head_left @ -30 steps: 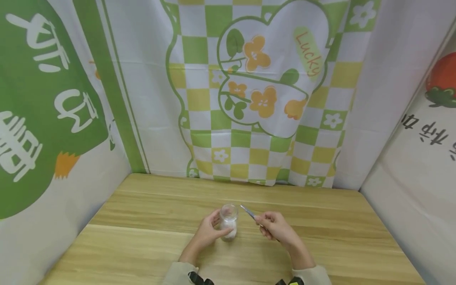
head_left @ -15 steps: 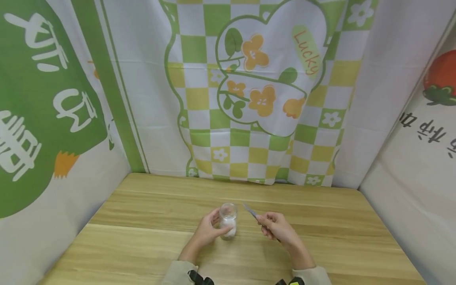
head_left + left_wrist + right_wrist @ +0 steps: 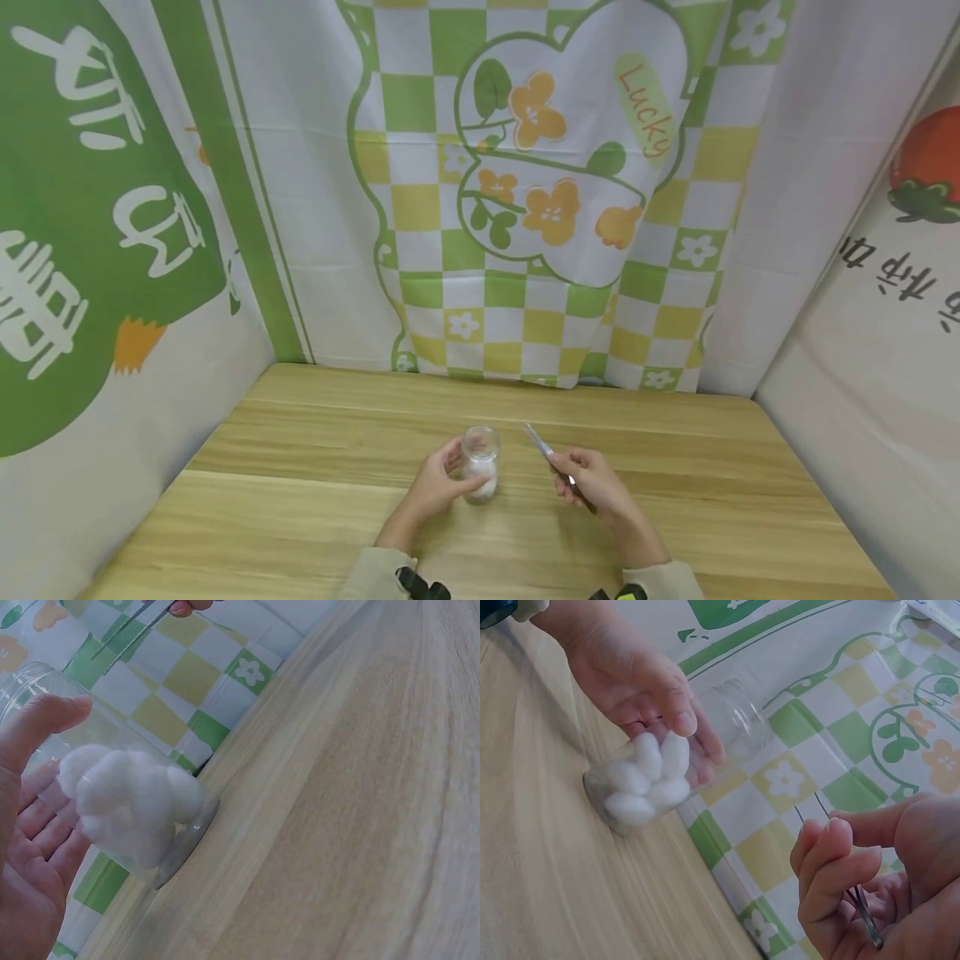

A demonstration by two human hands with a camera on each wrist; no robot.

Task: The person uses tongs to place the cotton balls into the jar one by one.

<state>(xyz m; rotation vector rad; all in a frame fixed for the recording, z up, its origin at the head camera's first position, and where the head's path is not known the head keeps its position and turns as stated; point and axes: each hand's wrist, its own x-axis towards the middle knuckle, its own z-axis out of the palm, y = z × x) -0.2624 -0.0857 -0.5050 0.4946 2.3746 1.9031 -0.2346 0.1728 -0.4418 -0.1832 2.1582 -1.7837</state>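
A clear, lidless jar [image 3: 481, 445] stands upright on the table, with white cotton balls [image 3: 124, 791] filling its lower part. My left hand [image 3: 437, 483] holds it from the left, thumb across the near side and fingers behind. To the right of the jar, my right hand [image 3: 594, 485] pinches metal tweezers [image 3: 539, 441]. Their two tips are apart, point up and away from me, and have nothing between them. In the right wrist view the rear end of the tweezers [image 3: 866, 921] shows against the palm, while the curled fingers hide their middle.
The wooden table [image 3: 337, 433] ends at a hanging checked cloth [image 3: 502, 317] at the back. Printed cloth walls [image 3: 225, 400] close in the left and right sides. Dark straps [image 3: 422, 586] sit at both sleeves.
My right hand has drawn slightly right, taking the tweezers farther from the jar's mouth. The left hand and the jar have stayed nearly still.
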